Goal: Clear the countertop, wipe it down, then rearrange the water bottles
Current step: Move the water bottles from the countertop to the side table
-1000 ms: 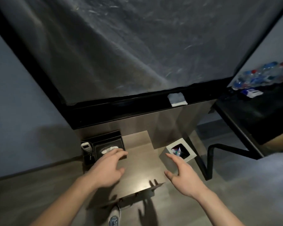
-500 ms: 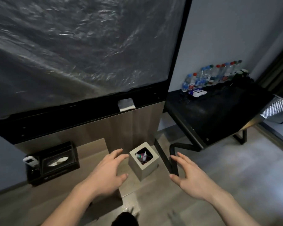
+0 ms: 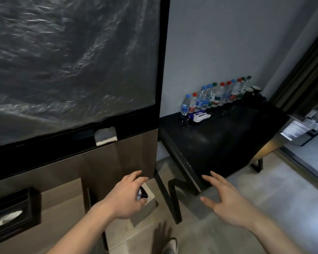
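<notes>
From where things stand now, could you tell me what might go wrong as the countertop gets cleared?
The water bottles stand packed in a tight row against the wall, so lifting one could topple its neighbours. The black countertop looks wet near the blue-and-white packet, so things may slip. The left hand hangs over the small bin and might knock it.

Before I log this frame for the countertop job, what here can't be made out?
- Small bin, head view: the left hand covers most of its opening; contents unreadable.
- Water bottles: far off, overlapping; labels and exact count unclear.
- Blue-and-white packet on the black countertop: print too small.
- Tissue box: cut off by the left edge.
- Right hand: grip on nothing; what it is reaching for is unclear.
</notes>
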A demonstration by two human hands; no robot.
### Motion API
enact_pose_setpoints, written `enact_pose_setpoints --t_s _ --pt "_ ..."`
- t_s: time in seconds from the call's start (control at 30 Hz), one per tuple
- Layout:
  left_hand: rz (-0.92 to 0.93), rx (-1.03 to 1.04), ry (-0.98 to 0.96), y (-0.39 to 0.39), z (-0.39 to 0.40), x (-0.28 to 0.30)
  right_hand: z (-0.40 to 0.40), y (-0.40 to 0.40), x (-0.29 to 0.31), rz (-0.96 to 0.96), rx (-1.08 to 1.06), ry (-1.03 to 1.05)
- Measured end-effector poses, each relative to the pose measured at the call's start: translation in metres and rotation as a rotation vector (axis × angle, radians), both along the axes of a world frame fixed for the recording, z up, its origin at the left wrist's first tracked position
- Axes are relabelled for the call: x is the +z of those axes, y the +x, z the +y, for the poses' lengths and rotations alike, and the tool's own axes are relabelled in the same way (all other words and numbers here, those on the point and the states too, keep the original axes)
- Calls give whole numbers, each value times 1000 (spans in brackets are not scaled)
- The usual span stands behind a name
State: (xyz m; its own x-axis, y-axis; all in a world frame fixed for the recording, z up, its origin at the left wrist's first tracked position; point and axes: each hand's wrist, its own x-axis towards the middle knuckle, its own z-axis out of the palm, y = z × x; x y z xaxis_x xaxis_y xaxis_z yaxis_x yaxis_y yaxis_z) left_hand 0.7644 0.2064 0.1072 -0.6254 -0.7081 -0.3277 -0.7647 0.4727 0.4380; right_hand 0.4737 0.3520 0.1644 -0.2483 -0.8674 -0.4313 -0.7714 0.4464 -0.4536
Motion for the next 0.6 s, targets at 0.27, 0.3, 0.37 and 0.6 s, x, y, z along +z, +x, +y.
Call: enact_pose_setpoints --t_s 0.27,0.3,0.37,0.6 --pt "15 -106 -1 -170 -64 -2 -41 -139 6 50 -57 42" --pt "12 -127 -3 -190 -69 0 -43 -151 9 47 -70 47" --pt "31 -161 15 -227 -76 5 -45 -178 12 0 -68 47" --pt "15 -181 -13 -329 -94 11 -68 -286 -4 -45 -31 53"
